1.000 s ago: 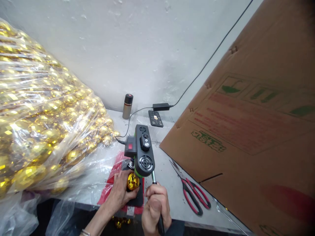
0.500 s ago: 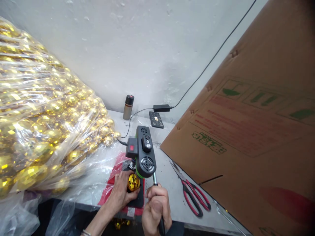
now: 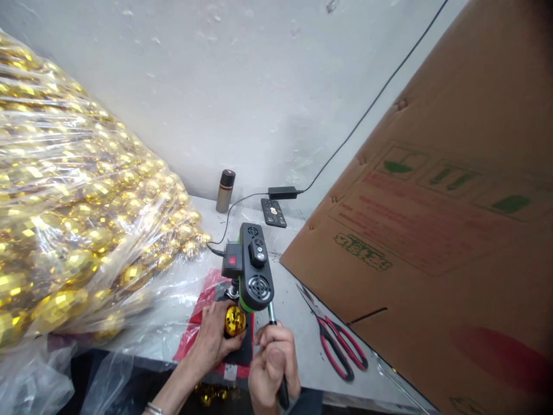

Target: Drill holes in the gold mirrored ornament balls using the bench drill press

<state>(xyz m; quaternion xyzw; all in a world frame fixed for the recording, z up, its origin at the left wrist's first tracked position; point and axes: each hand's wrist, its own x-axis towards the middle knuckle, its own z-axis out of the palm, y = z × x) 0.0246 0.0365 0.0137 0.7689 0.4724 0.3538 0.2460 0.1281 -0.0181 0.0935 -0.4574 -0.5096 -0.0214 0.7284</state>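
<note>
My left hand (image 3: 215, 336) holds a shiny gold faceted ball (image 3: 235, 320) between thumb and fingers, low under the front end of a black-and-green bench machine (image 3: 256, 268). A metal lever with a black handle (image 3: 283, 393) comes down from the machine's right side, and my right hand (image 3: 275, 364) is wrapped round that handle. The machine's body hides whatever touches the ball from above. Below the ball lies the black base (image 3: 245, 353), resting on a red sheet (image 3: 185, 344).
At left is a big clear bag of gold balls (image 3: 95, 190). Red-and-black scissors (image 3: 341, 346) lie right of the lever, beside a large cardboard box (image 3: 389, 219). Behind stand a bottle (image 3: 224, 193), a phone (image 3: 273, 213) and a power adapter (image 3: 283, 192) with its cord.
Both hands keep their hold on the ball and the lever handle. Only the camera view has shifted slightly; nothing else has visibly moved.
</note>
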